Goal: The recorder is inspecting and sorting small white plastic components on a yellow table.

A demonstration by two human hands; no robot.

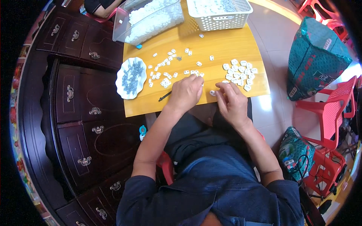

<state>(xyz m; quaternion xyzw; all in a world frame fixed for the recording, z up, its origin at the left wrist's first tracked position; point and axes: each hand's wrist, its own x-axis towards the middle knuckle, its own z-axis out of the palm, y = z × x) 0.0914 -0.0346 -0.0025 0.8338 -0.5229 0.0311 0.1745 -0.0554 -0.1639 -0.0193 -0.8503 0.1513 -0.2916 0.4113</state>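
Observation:
My left hand (186, 91) is closed over the table's near side, fingertips pinched down beside a few small white plastic pieces (194, 72) with two dark holes each. Whatever it grips is mostly hidden, though a bit of white shows under the fingertips. To its right, my right hand (233, 102) is curled with thumb and forefinger apart. One white two-holed piece (212, 93) lies at those fingertips. Left of my left wrist is a thin black stick-like tool (164, 96). A cluster of the white pieces (241, 69) spreads beyond my right hand.
On the yellow wooden table (143, 107) stand a scalloped white dish (120, 83) of small grey metal parts, a clear bin (154, 22) and a white basket (222, 23), both full of pale pieces. Dark drawers (81, 98) flank the left; a green bag (315, 62) and red chair (324, 113), the right.

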